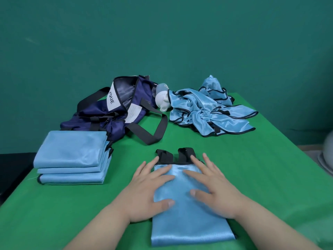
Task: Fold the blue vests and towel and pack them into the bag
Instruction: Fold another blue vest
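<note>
A light blue vest [182, 224] folded into a narrow strip lies on the green table in front of me, its black straps pointing away. My left hand [146, 192] and my right hand [216, 192] press flat on it with fingers spread. To the left sits a stack of three folded blue vests [72, 156]. Behind that stack lies the navy bag [119, 107], open, with black straps. A heap of unfolded blue vests [210, 109] with black trim lies at the back right.
A white bottle [162, 100] lies between the bag and the heap. The green table [261, 168] ends at the right near a pale round object [326, 156]. A black surface [12, 170] is at the left.
</note>
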### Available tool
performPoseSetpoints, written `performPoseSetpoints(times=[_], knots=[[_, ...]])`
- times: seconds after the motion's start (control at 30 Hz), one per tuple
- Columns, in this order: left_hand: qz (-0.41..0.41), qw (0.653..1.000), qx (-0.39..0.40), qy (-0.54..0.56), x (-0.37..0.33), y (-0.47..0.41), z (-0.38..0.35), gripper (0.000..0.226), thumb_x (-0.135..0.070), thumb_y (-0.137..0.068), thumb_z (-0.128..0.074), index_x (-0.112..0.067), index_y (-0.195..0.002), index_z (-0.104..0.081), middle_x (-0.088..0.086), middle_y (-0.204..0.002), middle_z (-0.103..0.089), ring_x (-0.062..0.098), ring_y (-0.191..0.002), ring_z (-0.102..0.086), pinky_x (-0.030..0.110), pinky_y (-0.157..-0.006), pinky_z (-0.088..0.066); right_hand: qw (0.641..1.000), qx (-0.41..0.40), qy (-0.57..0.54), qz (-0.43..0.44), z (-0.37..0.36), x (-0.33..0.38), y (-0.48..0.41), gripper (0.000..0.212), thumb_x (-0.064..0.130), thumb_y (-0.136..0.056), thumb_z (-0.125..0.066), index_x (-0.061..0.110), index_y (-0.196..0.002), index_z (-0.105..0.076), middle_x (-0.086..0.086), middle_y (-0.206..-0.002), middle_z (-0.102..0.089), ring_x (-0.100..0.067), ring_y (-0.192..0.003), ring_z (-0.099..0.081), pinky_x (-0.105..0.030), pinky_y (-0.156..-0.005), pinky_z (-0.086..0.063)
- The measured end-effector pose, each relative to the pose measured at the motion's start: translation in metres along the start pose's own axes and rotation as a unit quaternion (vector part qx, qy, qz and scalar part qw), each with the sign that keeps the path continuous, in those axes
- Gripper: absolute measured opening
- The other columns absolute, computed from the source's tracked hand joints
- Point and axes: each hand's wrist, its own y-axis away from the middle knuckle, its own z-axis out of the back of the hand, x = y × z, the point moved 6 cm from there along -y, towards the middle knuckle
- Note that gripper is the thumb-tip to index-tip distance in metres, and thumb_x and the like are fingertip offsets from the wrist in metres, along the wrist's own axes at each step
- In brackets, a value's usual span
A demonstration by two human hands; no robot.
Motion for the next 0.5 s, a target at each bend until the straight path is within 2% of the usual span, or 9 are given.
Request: performPoseSetpoints(times=[0.07, 0.13, 0.2, 0.27, 0.37, 0.5], knots=[[0.008, 0.998, -0.045, 0.052, -0.002, 0.013, 0.006, 0.079, -0.086, -0.083, -0.022, -0.042, -0.146, -0.041, -0.032, -0.159, -0.006, 0.001, -0.147, 0.022, 0.039, -0.123, 0.010, 0.987, -0.067, -0.145, -0.017, 0.007, -0.008, 0.006, 0.045, 0.056, -0.089, -0.048, 0.052, -0.135, -0.050, 0.032, -0.159, -0.011, 0.007, -0.147, 0.017, -0.030, -0.120, 0.000], [0.023, 0.992, -0.074, 0.095, -0.004, 0.030, 0.008, 0.069, -0.080, -0.088, -0.024, -0.043, -0.141, -0.046, -0.035, -0.157, -0.009, -0.001, -0.148, 0.018, 0.038, -0.123, 0.007, 0.958, -0.113, -0.261, -0.044, 0.011, -0.014, 0.014, 0.035, 0.038, -0.093, -0.054, 0.044, -0.126, -0.061, 0.031, -0.153, -0.030, 0.015, -0.146, 0.001, -0.029, -0.121, -0.008], [0.028, 0.988, -0.090, 0.121, -0.009, 0.045, 0.007, 0.058, -0.075, -0.091, -0.028, -0.045, -0.136, -0.051, -0.036, -0.156, -0.016, -0.002, -0.150, 0.010, 0.039, -0.124, 0.001, 0.932, -0.129, -0.332, -0.061, 0.009, -0.014, 0.025, 0.030, 0.023, -0.098, -0.058, 0.040, -0.120, -0.069, 0.030, -0.146, -0.044, 0.018, -0.142, -0.014, -0.028, -0.121, -0.014], [0.039, 0.981, -0.100, 0.162, -0.013, 0.059, 0.004, 0.049, -0.072, -0.093, -0.032, -0.048, -0.129, -0.054, -0.038, -0.154, -0.023, -0.004, -0.150, 0.000, 0.042, -0.125, -0.008, 0.916, -0.147, -0.368, -0.060, 0.005, -0.007, 0.040, 0.030, 0.023, -0.093, -0.059, 0.043, -0.110, -0.075, 0.031, -0.137, -0.055, 0.016, -0.140, -0.025, -0.025, -0.119, -0.020], [0.056, 0.975, -0.088, 0.197, -0.026, 0.077, 0.003, 0.050, -0.074, -0.092, -0.032, -0.048, -0.128, -0.054, -0.040, -0.153, -0.023, -0.007, -0.149, -0.001, 0.043, -0.125, -0.008, 0.919, -0.174, -0.351, -0.054, 0.001, 0.005, 0.065, 0.032, 0.031, -0.083, -0.059, 0.048, -0.107, -0.072, 0.032, -0.131, -0.058, 0.012, -0.140, -0.031, -0.023, -0.117, -0.024], [-0.007, 0.999, 0.003, 0.040, -0.072, 0.094, -0.004, 0.077, -0.084, -0.084, -0.022, -0.042, -0.147, -0.038, -0.030, -0.160, -0.003, -0.008, -0.146, 0.016, 0.034, -0.122, 0.013, 0.981, -0.119, -0.153, 0.016, -0.012, 0.043, 0.092, 0.040, 0.054, -0.080, -0.058, 0.051, -0.119, -0.064, 0.035, -0.142, -0.046, 0.009, -0.146, -0.017, -0.019, -0.119, -0.015]])
